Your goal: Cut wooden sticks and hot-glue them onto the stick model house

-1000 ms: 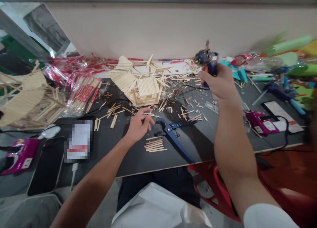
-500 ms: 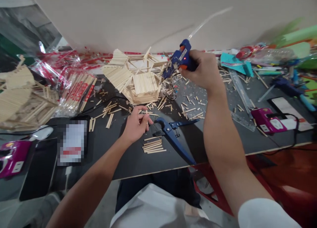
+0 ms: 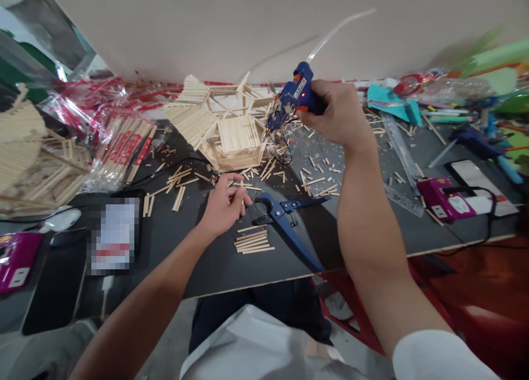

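My right hand [image 3: 336, 115] is closed round a blue hot glue gun [image 3: 294, 95] with a clear glue stick poking out the back; its nozzle points down-left at the right edge of a small stick-built model house [image 3: 225, 132]. My left hand [image 3: 223, 205] rests on the dark table [image 3: 215, 259], fingers pinched on a thin wooden stick [image 3: 243, 186]. Just right of that hand lies a blue-handled cutter [image 3: 289, 220], and below it a small row of cut sticks [image 3: 252, 241].
Loose sticks litter the table around the house. A larger stick model [image 3: 37, 159] and red-printed plastic packs of sticks [image 3: 119, 143] sit at left. Purple devices [image 3: 438, 198] with cables, a phone, craft tools and green rolls crowd the right. A red chair [image 3: 475, 303] stands lower right.
My right hand swung the glue gun from the far right down and left until its nozzle reached the house. My left hand stayed put with its stick.
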`<move>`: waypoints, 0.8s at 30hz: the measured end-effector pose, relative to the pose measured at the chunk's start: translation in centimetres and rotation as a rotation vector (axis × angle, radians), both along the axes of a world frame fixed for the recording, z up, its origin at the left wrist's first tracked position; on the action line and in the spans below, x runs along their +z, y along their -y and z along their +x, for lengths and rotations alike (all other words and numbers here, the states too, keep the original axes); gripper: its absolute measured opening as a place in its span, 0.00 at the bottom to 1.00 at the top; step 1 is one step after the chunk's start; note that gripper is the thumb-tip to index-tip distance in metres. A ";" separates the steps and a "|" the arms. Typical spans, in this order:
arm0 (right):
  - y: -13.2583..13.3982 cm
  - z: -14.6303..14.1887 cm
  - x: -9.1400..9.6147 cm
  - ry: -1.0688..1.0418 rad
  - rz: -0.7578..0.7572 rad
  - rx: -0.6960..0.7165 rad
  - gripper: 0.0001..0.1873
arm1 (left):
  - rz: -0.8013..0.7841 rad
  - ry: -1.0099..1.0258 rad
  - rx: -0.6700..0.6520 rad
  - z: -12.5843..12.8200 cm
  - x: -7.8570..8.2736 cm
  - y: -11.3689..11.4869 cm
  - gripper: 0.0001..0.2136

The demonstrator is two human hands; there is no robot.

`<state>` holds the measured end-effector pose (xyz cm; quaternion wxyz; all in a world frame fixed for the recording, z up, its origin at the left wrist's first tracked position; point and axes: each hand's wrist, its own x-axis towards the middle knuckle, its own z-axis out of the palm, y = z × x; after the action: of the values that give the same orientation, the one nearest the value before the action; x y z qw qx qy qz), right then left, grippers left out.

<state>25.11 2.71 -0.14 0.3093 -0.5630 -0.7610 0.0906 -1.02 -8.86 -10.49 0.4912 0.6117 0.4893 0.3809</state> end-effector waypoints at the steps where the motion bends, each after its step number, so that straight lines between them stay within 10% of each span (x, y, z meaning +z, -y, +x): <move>1: -0.1 0.1 0.0 0.006 0.000 -0.001 0.11 | -0.001 -0.005 -0.001 0.0 0.0 0.0 0.11; 24: 0.4 -0.3 0.4 -0.043 0.110 0.027 0.06 | 0.014 -0.044 -0.003 0.0 0.1 0.0 0.11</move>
<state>24.82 2.30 0.24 0.3549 -0.5328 -0.7655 0.0650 -1.01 -8.89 -10.44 0.4766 0.6241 0.4966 0.3699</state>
